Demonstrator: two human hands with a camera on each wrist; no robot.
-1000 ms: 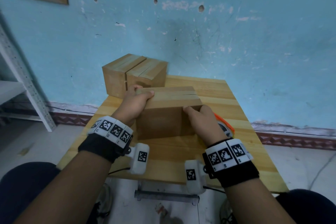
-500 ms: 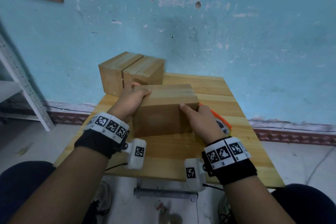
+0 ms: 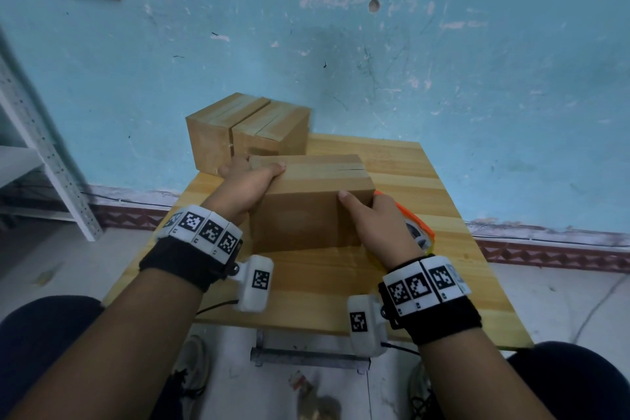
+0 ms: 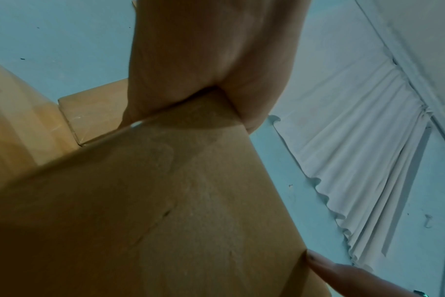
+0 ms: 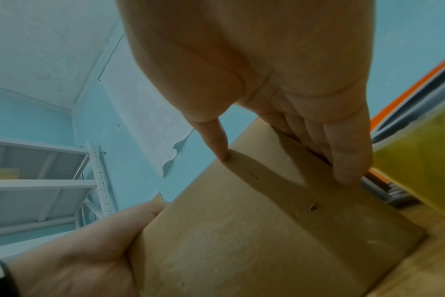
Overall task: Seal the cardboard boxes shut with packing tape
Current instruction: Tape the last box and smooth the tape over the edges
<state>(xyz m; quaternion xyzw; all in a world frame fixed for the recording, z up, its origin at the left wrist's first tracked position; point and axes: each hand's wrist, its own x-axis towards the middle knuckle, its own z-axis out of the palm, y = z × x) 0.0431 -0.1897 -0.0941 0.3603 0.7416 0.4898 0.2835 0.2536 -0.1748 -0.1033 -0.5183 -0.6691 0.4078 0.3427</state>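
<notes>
Three cardboard boxes on the wooden desk (image 3: 426, 283). The near box (image 3: 306, 211) sits mid-desk w/ its long axis running left-right across the view, broad side facing the person, top flaps meeting in a seam (image 3: 341, 168) along that same axis. Other two boxes (image 3: 245, 133) stand side by side at the far left corner, touching each other, close to the blue wall (image 3: 443, 61); both are turned at an angle to the desk edge.

Left hand (image 3: 247, 186) grips the near box's upper left corner: thumb laid over the top edge, rest of the fingers (image 3: 235, 165) wrapped round the left end. Left wrist view shows the palm (image 4: 203, 60) pressed onto that corner.

Right hand (image 3: 375, 228) holds the right end: thumb (image 3: 346, 199) on the near face by the top right edge, fingers (image 5: 343, 160) curled round the right side, per the right wrist view. So both hands clamp the box btwn them, box resting on the desk.

Tape dispenser (image 3: 417, 227), orange w/ a yellowish roll, lies on the desk just right of the box, partly hidden behind the right hand.

A white metal shelf unit (image 3: 44, 160) stands at left, off the desk.
</notes>
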